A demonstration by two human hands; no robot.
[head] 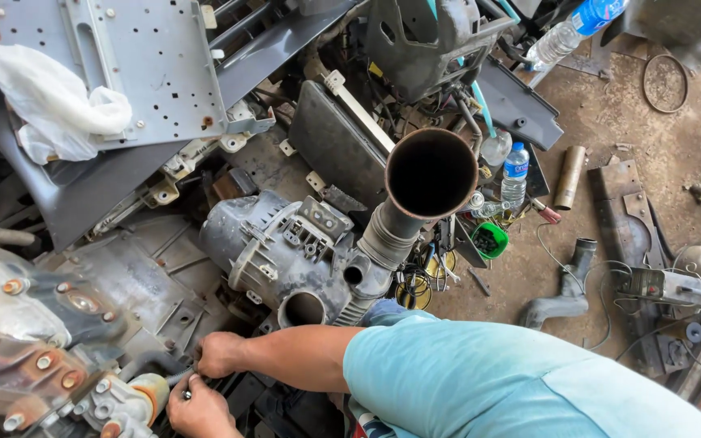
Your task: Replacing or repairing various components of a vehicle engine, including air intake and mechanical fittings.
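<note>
Here both hands are working low against a greasy engine assembly (pixel 34 324). The right hand (pixel 219 354) is curling closed around a thin metal rod (pixel 178 376), and the left hand (pixel 199 412), just below it, is gripping the same rod near a cream-coloured cylindrical part (pixel 149 393). Above the hands, a grey air-filter housing (pixel 277 251) is lying with its wide pipe (pixel 430 174) rising

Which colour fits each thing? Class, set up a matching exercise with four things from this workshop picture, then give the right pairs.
Things:
1. cup
2. sleeve
3. cloth
4. plate

Colours:
a. white
b. grey
c. green
d. light blue

Pairs: 1-c, 2-d, 3-a, 4-b
</note>
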